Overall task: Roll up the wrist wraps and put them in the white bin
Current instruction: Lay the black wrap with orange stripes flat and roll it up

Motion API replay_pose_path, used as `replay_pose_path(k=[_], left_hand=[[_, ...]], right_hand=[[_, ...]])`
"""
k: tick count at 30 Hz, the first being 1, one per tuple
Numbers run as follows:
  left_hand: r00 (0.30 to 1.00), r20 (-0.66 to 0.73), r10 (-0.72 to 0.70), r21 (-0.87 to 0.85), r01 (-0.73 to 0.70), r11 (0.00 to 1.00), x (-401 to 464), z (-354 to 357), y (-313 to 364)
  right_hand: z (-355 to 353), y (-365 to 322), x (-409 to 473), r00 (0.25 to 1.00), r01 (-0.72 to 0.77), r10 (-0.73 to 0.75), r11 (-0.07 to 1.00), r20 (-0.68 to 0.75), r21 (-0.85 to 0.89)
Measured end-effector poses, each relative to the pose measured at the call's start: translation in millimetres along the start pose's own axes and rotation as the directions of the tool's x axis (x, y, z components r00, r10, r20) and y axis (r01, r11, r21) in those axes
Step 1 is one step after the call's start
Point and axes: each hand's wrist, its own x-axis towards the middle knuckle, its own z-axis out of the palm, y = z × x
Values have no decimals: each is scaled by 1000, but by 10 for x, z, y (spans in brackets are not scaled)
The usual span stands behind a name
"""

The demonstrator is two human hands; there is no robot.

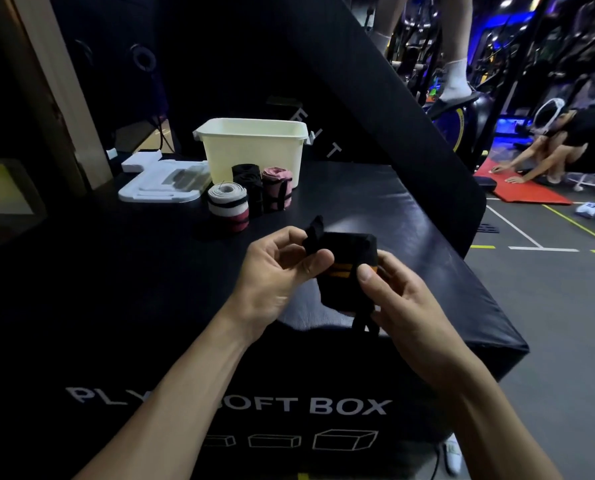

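White lid (161,183) lies flat on the black soft box (410,216), just left of the white bin (254,148). White bin sits upright at the far side of the box top, open; inside not visible. In front of the bin, three rolled wraps stand on end close together: grey-white-pink roll (227,206) nearest and leftmost, black roll (249,183) touching the bin front, pink roll (277,188) just right of the black one, with a black strap across it. Nearer than the rolls, above the box's front edge, both hands hold a black wrist wrap with orange stripes (346,268). Left hand (278,271) is on the wrap's left side, thumb and fingers pinching a loose black tab at the wrap's upper left corner. Right hand (398,292) grips the wrap's right side, thumb pressed on the orange stripe, fingers curled behind. A black loop hangs from the wrap's bottom edge. Far right of the bin, on the floor, a crouched person (562,147) reaches onto a red mat (524,188).
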Motion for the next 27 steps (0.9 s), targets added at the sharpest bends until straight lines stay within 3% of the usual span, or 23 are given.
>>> replay_pose_path(k=[6, 10, 15, 18, 21, 23, 27], left_hand=[[997, 83, -11, -77, 18, 997, -27, -5, 53], [987, 149, -62, -142, 84, 986, -53, 2, 33], [968, 219, -124, -240, 176, 955, -113, 36, 78], [981, 172, -93, -145, 119, 982, -101, 39, 76], [999, 32, -13, 30, 12, 999, -60, 25, 61], [997, -64, 35, 172, -23, 985, -29, 6, 40], [995, -66, 70, 337, -44, 941, -45, 17, 112]], right_hand=[[19, 33, -33, 992, -87, 76, 990, 98, 115], [44, 72, -41, 984, -134, 90, 939, 151, 316], [114, 62, -57, 958, -176, 57, 889, 280, 423], [135, 61, -44, 970, -142, 45, 902, 238, 407], [108, 54, -15, 995, -73, 40, 925, 94, 372], [51, 61, 5, 1000, -10, 10, 975, 1, 224], [-20, 66, 17, 997, 69, -67, 997, -36, 42]])
